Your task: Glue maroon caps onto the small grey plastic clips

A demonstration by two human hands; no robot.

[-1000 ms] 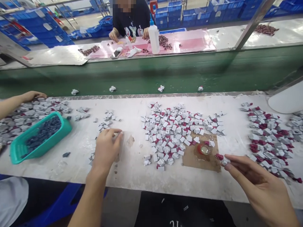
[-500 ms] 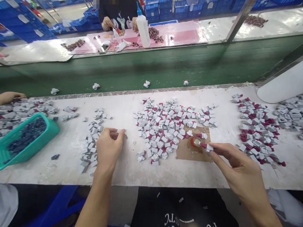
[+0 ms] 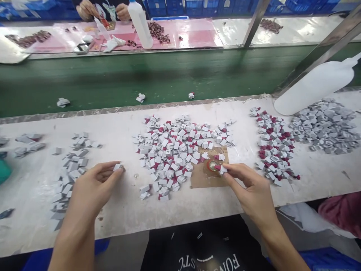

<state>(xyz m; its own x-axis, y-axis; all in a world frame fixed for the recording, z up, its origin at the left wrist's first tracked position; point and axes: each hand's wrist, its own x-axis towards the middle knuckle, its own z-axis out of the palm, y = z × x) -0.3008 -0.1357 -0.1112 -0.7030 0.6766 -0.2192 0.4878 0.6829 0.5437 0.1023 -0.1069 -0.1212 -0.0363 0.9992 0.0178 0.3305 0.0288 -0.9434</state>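
My right hand (image 3: 251,188) pinches a small white and dark-red plastic part (image 3: 222,169). Its red end is over a round red-rimmed cap (image 3: 212,165), which sits on a brown cardboard piece (image 3: 208,179). Between the thumb and fingertips of my left hand (image 3: 94,186) is a small grey plastic piece (image 3: 118,167), held just above the table. Left of that hand lies a loose strip of grey pieces (image 3: 75,165). A broad heap of white and dark-red parts (image 3: 169,150) spreads between my hands, touching the cardboard.
More red and white parts (image 3: 273,146) lie to the right, beside a grey heap (image 3: 324,126). A white bottle (image 3: 313,88) leans near a metal post (image 3: 316,52). Beyond the green belt (image 3: 158,77), a co-worker's hands (image 3: 87,9) work at a pink-covered table (image 3: 191,34).
The view has swung right. A grey piece now shows in my left fingertips, where it was hardly visible before. My right hand still holds its part at the cap.
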